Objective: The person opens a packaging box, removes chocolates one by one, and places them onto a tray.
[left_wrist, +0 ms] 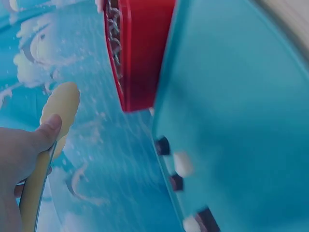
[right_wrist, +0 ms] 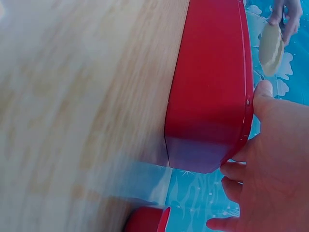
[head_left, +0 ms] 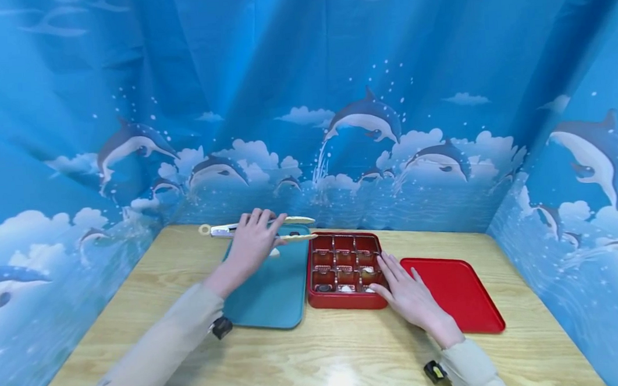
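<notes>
My left hand (head_left: pixel 255 239) grips a pair of tongs (head_left: pixel 299 238) with cream-coloured, scalloped tips, held above the far part of a teal tray (head_left: pixel 265 317). The tong tips stand apart with nothing between them. Along the tray's far side lie several dark and white chocolates (left_wrist: pixel 183 164). To the tray's right sits a red box (head_left: pixel 346 300) with a clear divided insert. A dark chocolate (head_left: pixel 324 288) and white ones (head_left: pixel 346 288) occupy front compartments; another white piece (head_left: pixel 368 270) lies behind at the right. My right hand (head_left: pixel 409 295) touches the box's right front rim, its fingers extended.
A flat red lid (head_left: pixel 458 296) lies on the wooden table (head_left: pixel 276 364) to the right of the box, partly behind my right hand. Behind the table hangs a blue curtain (head_left: pixel 293 100) printed with dolphins, which also runs along both sides.
</notes>
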The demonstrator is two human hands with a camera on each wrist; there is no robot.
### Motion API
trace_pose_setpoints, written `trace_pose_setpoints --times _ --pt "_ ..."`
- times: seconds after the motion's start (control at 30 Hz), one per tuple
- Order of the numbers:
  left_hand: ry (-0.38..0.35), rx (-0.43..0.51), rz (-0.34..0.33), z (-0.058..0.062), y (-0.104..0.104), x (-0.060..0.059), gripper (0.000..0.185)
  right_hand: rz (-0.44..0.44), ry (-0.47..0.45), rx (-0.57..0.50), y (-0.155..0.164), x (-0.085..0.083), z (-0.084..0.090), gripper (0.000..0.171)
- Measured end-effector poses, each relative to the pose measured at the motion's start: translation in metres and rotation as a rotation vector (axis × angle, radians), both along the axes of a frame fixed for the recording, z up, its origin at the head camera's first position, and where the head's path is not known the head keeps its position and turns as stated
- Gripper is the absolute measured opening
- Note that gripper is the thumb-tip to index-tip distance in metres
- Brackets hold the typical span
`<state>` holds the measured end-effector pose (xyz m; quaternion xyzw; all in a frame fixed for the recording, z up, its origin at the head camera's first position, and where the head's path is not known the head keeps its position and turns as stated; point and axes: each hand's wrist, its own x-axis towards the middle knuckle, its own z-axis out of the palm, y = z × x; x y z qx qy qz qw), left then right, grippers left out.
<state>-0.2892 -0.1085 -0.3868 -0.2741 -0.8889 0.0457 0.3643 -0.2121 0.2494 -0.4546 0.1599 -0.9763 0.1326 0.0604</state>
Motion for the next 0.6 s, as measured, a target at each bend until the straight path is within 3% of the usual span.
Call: trace_pose_setpoints --times 0.23,0.6 --pt "0.016 -0.031 -0.052 0.009 0.041 -0.005 0.058 -0.012 0.006 0.008 -0.001 0.0 0.001 0.082" --pt "-0.058 -0.128 -0.122 0.014 0.095 -0.009 0.054 -0.049 0.0 0.03 -0.001 0.002 0.005 0.089"
